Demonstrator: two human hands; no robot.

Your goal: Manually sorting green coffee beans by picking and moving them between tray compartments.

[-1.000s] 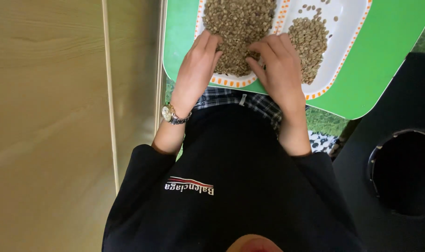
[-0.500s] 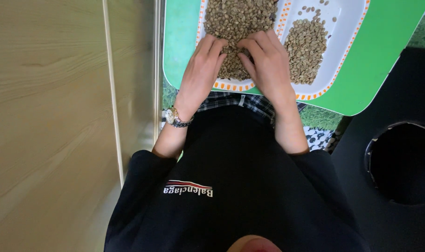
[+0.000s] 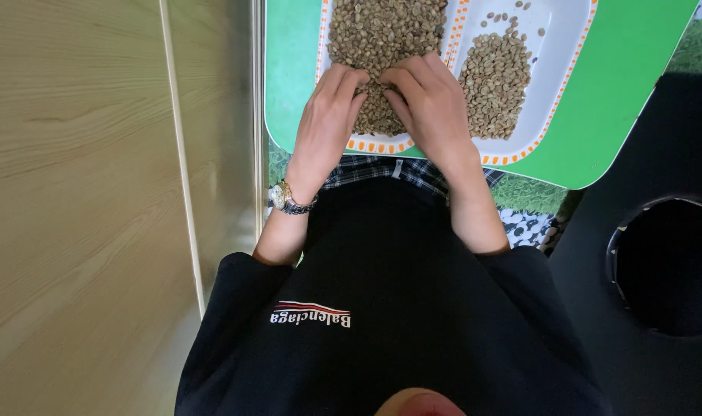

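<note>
You are sorting the beans [image 3: 381, 35] heaped in the white tray's [image 3: 555, 92] left compartment: left hand [image 3: 328, 115] and right hand [image 3: 428, 104] lie unclenched, fingertips together. Next, separate carefully.

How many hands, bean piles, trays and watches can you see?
Hands: 2, the left hand and the right hand
Bean piles: 2, the big pile and the small pile
White tray: 1
Green tray: 1
Wristwatch: 1
Total: 7
</note>
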